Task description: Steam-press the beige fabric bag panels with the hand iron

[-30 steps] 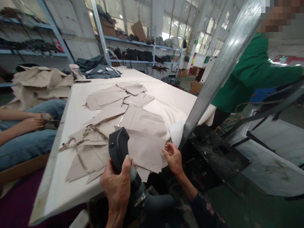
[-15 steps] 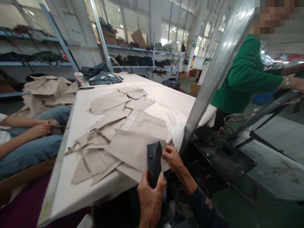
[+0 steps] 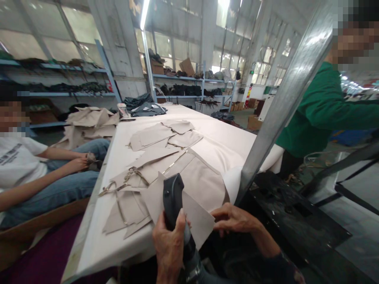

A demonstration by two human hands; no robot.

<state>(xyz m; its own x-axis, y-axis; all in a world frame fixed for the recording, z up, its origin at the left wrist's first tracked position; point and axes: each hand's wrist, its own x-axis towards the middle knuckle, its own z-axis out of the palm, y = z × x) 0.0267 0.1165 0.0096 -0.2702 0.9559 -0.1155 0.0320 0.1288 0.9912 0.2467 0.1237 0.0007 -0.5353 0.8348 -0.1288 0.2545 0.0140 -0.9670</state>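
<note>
the nozzle [image 3: 173, 199] is firmly wrapped by the left grip [image 3: 169, 246] and held over the panel [image 3: 199, 217]; whether contact is made cannot be told. the panel's right corner is pinched by the right grip [image 3: 237, 219]. since half a second ago, the nozzle has been shifted away from the right grip, leftward, and the panel has been turned. judged: a different stretch is now faced by the nozzle. the panel lies at the near edge of the bench [image 3: 237, 138], overlapping other pieces [image 3: 204, 177].
</note>
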